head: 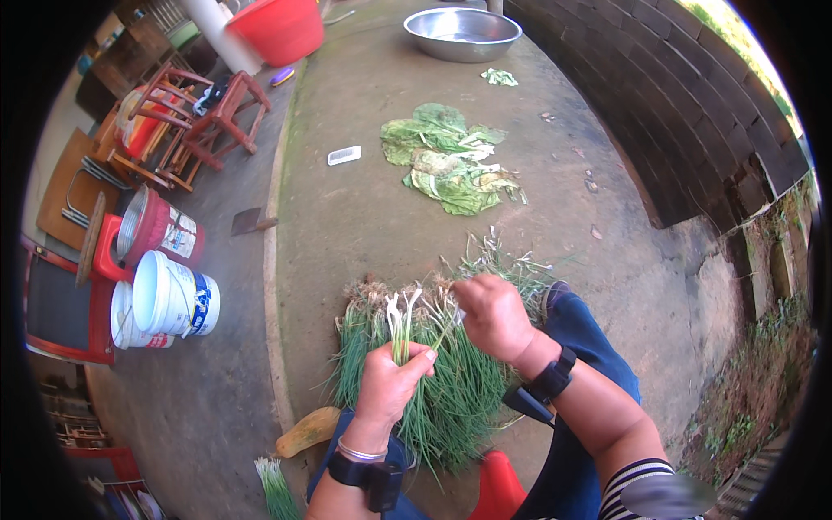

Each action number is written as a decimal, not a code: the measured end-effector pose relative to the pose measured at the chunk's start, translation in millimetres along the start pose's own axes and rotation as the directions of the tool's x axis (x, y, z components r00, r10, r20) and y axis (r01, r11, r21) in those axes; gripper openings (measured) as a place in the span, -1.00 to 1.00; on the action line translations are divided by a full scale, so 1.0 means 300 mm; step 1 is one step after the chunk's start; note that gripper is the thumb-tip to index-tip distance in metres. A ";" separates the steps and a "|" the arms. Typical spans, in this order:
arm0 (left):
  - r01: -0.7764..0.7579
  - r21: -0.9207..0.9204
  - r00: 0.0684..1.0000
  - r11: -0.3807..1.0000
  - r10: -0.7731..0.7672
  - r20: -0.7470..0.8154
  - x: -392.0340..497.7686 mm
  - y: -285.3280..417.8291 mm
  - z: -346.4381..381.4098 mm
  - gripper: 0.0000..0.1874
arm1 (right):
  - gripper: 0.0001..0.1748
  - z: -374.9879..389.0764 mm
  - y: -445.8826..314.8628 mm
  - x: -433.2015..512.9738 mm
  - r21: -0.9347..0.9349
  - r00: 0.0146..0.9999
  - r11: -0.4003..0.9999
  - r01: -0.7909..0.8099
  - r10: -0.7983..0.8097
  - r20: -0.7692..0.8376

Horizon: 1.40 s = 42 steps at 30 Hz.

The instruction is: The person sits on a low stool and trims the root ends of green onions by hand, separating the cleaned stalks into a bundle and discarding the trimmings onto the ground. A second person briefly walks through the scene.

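In my left hand [396,380] I hold a few scallions [404,318], their white ends pointing up and away from me. My right hand [491,315] is curled just right of these ends. Its fingers pinch at the end of a scallion stalk [443,337] that slants out from under my left thumb; a small pale bit shows there, too blurred to name. Beneath both hands lies a large heap of scallions [364,344], with brown roots at the far side and green leaves towards me.
Scallion trimmings [500,260] lie beyond the heap, then cabbage leaves [448,162] and a steel basin [463,36]. A cleaver [247,222] and white buckets [175,296] are on the left. A squash [309,432] and a scallion bundle [276,491] lie by my left arm.
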<state>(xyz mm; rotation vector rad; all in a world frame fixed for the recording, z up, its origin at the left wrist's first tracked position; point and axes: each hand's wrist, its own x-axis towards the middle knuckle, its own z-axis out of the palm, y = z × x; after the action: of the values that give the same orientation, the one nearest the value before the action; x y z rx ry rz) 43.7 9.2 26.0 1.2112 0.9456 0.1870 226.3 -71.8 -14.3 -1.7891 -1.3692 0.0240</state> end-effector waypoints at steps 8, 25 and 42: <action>0.159 -0.399 0.966 0.903 -0.057 0.254 0.013 0.008 -0.074 -0.88 | -0.82 -0.120 0.135 0.023 0.093 0.822 0.817 -0.569 0.569 0.024; -0.080 -0.306 0.996 0.949 0.090 0.019 0.031 -0.054 -0.198 -0.74 | -0.78 0.212 0.464 -0.366 -0.221 0.612 0.806 -0.549 0.568 0.550; 0.026 -0.405 1.000 0.914 -0.029 -0.001 -0.001 -0.023 -0.180 -0.81 | -0.68 0.566 0.506 -0.606 -0.201 0.347 0.361 -0.911 0.932 0.104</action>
<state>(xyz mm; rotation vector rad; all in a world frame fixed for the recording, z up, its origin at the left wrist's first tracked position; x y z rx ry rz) 3.1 44.8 18.3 0.8129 0.8763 0.3478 189.8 -117.7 -299.8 -2.4950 -0.2435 0.7948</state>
